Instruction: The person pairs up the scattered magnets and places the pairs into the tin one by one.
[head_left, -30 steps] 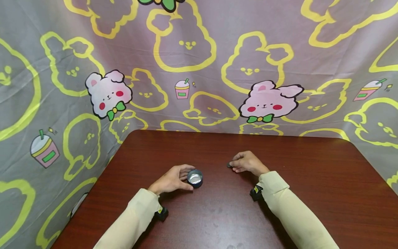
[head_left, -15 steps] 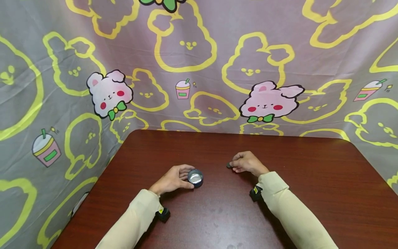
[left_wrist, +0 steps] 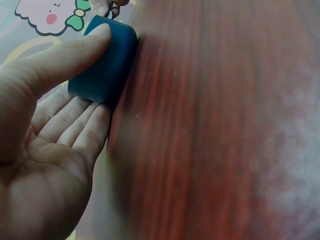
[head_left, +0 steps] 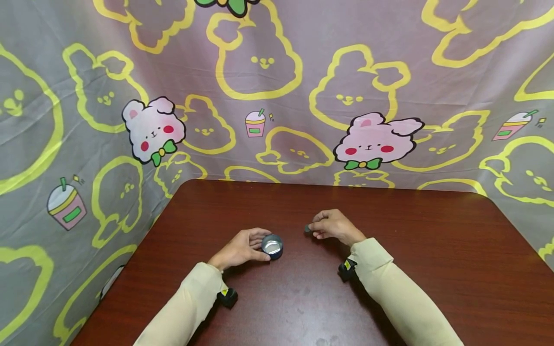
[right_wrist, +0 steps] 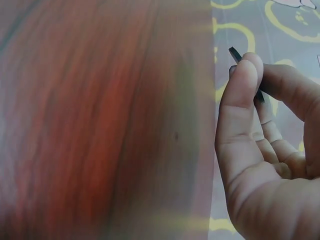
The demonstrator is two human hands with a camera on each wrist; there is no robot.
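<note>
On the tabletop, my left hand (head_left: 237, 250) holds a small round dark blue container (head_left: 272, 246) with a shiny silvery top or inside. In the left wrist view, the thumb lies across the near side of the blue container (left_wrist: 104, 65) and the fingers lie along its other side. To the right, my right hand (head_left: 336, 227) pinches a thin dark disc (head_left: 307, 229) between thumb and fingers. Seen edge-on in the right wrist view, the disc (right_wrist: 234, 53) is partly hidden by the fingertips. Container and disc are a short way apart.
Both hands are over a reddish-brown wooden table (head_left: 389, 288) with rounded far corners. A curtain (head_left: 298, 57) printed with yellow outlines and pink rabbit faces hangs behind it and to the sides. Each wrist carries a small black camera (head_left: 227, 298).
My right hand has moved slightly left, toward the container, with the dark disc, which now appears more tilted up. The left hand and the container have stayed nearly in place.
</note>
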